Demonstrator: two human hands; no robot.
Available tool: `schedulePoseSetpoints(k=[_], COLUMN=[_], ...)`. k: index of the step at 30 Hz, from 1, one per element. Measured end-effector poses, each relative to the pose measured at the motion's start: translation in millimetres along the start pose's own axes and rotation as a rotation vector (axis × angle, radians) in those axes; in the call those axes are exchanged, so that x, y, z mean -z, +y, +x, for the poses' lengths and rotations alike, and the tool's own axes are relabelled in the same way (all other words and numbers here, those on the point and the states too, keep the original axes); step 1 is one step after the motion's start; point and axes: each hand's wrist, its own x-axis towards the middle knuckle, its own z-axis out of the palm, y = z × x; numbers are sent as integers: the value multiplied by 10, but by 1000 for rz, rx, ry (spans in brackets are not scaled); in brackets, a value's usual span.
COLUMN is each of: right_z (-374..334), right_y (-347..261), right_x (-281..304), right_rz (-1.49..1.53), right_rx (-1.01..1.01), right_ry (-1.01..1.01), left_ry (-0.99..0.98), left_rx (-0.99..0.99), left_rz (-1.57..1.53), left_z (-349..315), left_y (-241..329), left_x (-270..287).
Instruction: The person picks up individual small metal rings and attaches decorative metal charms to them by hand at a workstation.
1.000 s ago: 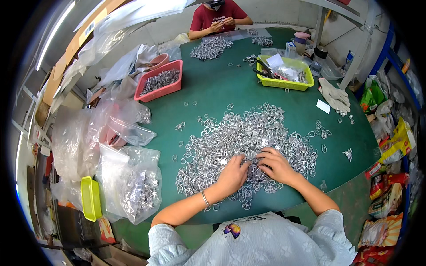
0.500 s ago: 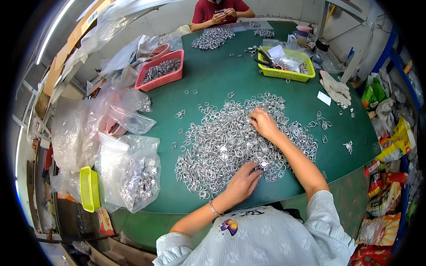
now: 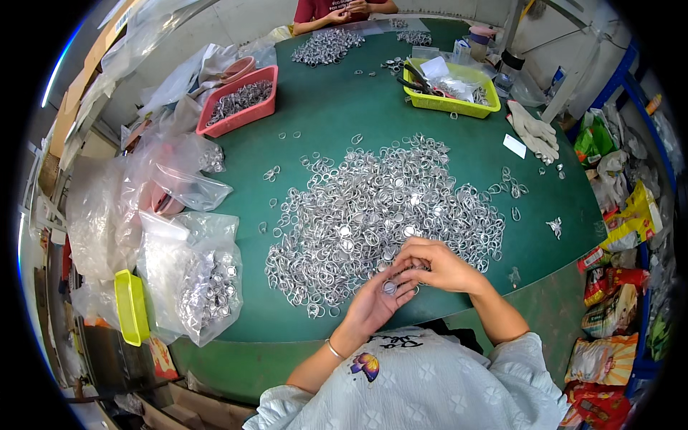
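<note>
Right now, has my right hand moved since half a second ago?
Yes: your right hand has come nearer you, away from the far yellow-green tray.

Rings [image 3: 373, 190] past counting, one worktop [image 3: 322, 100]
One red tray [image 3: 244, 123], two yellow trays [image 3: 451, 105], one white card [image 3: 514, 145], one bracelet [image 3: 333, 349]; the wearer's two hands [image 3: 371, 304], a co-worker's two hands [image 3: 338, 16].

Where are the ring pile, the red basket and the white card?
Ring pile [image 3: 380, 208]: head view, middle of the heap.
Red basket [image 3: 251, 116]: head view, its near wall.
White card [image 3: 514, 146]: head view, middle of its face.
</note>
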Motion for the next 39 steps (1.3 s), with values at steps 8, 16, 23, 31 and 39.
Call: schedulePoseSetpoints(k=[8, 16, 23, 31, 39], right_z=[-12, 434, 100, 32, -12], right_y=[146, 611, 654, 668, 691], right_x=[-139, 100, 231, 244, 323], right_rz=[-56, -798, -745, -296, -519], right_rx=[168, 212, 114, -18, 1], right_ry=[89, 215, 339, 657, 799], left_ry=[-22, -138, -155, -126, -198], left_rx=[28, 140, -62, -124, -163], left_rz=[-130, -29, -105, -263, -367], left_z=[19, -69, -103, -36, -13], left_y=[-199, -170, -42, 54, 44], left_x=[115, 167, 4, -28, 27])
